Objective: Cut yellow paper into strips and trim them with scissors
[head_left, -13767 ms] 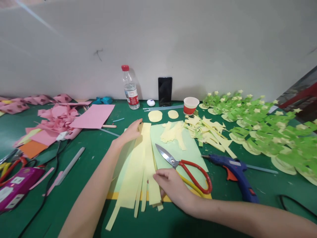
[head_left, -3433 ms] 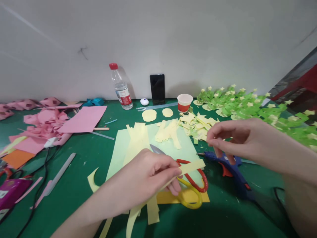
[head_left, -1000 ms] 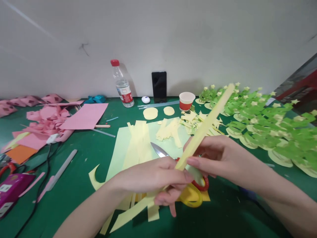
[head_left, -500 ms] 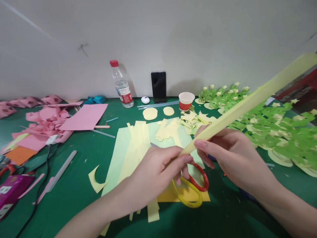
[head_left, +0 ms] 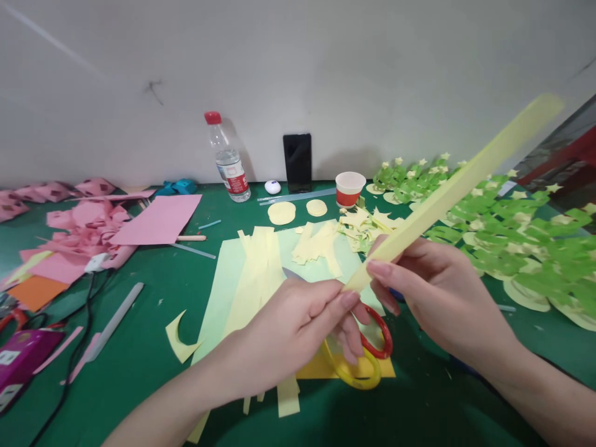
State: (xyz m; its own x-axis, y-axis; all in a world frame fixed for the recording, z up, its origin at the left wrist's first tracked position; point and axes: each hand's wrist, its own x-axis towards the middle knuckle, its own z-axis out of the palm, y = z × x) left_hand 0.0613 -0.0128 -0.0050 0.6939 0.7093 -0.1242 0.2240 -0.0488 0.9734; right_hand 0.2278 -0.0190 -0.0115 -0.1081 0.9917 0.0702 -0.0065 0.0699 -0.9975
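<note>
A long pale yellow paper strip slants up to the right, its far end blurred. My left hand pinches the strip's lower end between thumb and fingers. Farther along, my right hand grips the same strip with thumb and bent fingers. Beneath my left hand lie scissors with one red and one yellow handle loop; their blades are mostly hidden by the hand. More yellow strips rest on a light green sheet, with an orange-yellow sheet under the scissors.
Green paper trees with stars crowd the right side. Behind stand a water bottle, a phone and a paper cup. Pink paper scraps, a cable and a purple box lie left.
The strip's free end has swung left and its tip is now inside the view. Both hands keep their hold and have hardly shifted.
</note>
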